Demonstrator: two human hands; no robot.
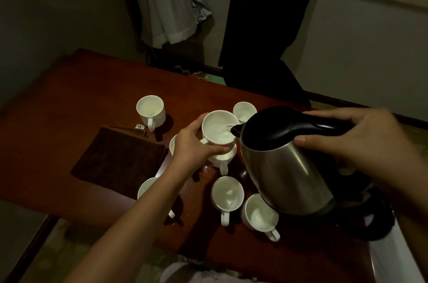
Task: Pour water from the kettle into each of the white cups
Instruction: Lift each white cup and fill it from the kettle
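Note:
My right hand (pixel 361 141) grips the black handle of a steel kettle (pixel 284 171), which is tilted left with its spout over a white cup (pixel 215 129). Water runs from the spout into that cup. My left hand (pixel 194 144) holds this cup lifted above the table, fingers curled round its side. Several other white cups stand on the table: one at the far left (pixel 150 109), one behind the spout (pixel 243 110), one under the held cup (pixel 222 159), two near the front (pixel 228 193) (pixel 259 213), and one partly hidden by my left forearm (pixel 147 186).
A folded dark brown cloth (pixel 118 157) lies on the red-brown table (pixel 69 97) left of the cups. The black kettle base (pixel 370 220) sits at the right, under the kettle. A black chair (pixel 266 28) stands behind the table's far edge.

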